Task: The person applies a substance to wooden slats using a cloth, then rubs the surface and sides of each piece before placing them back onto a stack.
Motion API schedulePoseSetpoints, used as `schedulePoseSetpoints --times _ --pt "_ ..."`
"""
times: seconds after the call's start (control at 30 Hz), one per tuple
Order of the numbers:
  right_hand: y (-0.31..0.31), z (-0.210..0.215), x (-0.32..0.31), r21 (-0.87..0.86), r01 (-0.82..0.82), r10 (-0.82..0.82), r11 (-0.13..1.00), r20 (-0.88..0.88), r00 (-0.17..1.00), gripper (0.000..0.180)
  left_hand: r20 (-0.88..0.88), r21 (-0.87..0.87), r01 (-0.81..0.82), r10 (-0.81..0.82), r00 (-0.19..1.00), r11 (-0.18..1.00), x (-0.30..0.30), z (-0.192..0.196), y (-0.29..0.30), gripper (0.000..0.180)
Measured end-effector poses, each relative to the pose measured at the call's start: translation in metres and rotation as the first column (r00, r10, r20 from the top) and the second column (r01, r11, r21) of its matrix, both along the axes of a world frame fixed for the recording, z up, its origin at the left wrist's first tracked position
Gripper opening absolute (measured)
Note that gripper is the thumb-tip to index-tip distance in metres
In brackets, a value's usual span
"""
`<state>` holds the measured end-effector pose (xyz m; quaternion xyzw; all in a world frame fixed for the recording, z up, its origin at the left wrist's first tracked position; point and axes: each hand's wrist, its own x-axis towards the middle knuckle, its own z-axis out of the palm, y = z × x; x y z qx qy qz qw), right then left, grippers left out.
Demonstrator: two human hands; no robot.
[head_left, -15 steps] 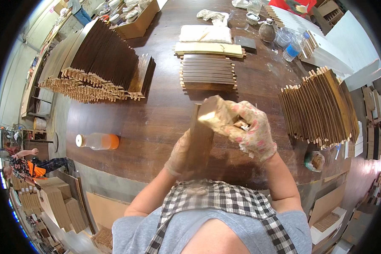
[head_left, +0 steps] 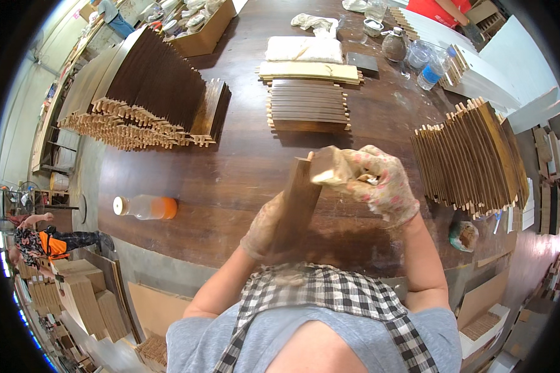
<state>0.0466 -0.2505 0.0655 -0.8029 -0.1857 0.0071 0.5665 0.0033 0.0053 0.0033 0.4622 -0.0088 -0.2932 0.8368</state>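
Note:
My left hand (head_left: 264,227), in a pale glove, is closed around a dark brown wooden slat (head_left: 298,202) tilted up in front of my apron. A light peg shows at the slat's far end. My right hand (head_left: 386,183), in a glove with pink spots, grips a worn tan block (head_left: 330,166) at the slat's upper right edge. Whether the block touches the wood I cannot tell. Something small and whitish shows between the right fingers, too small to name. Beyond my hands lies a stack of dark slats (head_left: 308,105) with pegged ends.
Tall stacks of pegged slats stand at left (head_left: 149,87) and right (head_left: 470,158). A bottle of orange liquid (head_left: 146,207) lies at the left. Pale boards (head_left: 311,71), a white cloth pad (head_left: 305,48), and a blue-labelled bottle (head_left: 434,71) sit farther back. A co-worker in red (head_left: 442,9) is at the far right.
My right hand and the tan block have shifted right and slightly nearer. The slat's far end has swung right. At the far right, the co-worker's arm has come into view.

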Motion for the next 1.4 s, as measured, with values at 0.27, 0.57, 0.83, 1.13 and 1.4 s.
schedulePoseSetpoints --times 0.27,0.57,0.83,1.13,1.4 --pt "0.003 0.003 0.0 -0.035 0.044 -0.044 0.998 0.013 0.999 0.037 -0.225 -0.081 -0.059 0.04 0.974 0.995 -0.004 -0.038 0.015 0.069" --pt "0.065 -0.018 -0.017 0.061 0.152 -0.163 0.987 0.428 0.889 0.047 -0.173 -0.263 -0.11 0.066 0.983 0.958 0.006 -0.033 -0.007 0.065" --pt "0.062 -0.056 0.058 -0.099 0.375 -0.275 0.922 0.514 0.812 0.053 -0.443 -0.182 0.005 -0.087 0.892 0.983 0.008 -0.014 -0.009 0.046" --pt "0.089 -0.044 0.043 0.291 0.206 -0.304 0.934 0.35 0.886 0.056 -0.328 -0.699 -0.169 -0.102 0.939 0.695 0.014 -0.01 -0.029 0.043" --pt "0.125 -0.081 -0.049 -0.017 0.011 -0.003 1.0 0.415 0.91 0.064 -0.099 -0.941 0.023 -0.34 0.935 0.337 0.06 -0.098 -0.027 0.047"
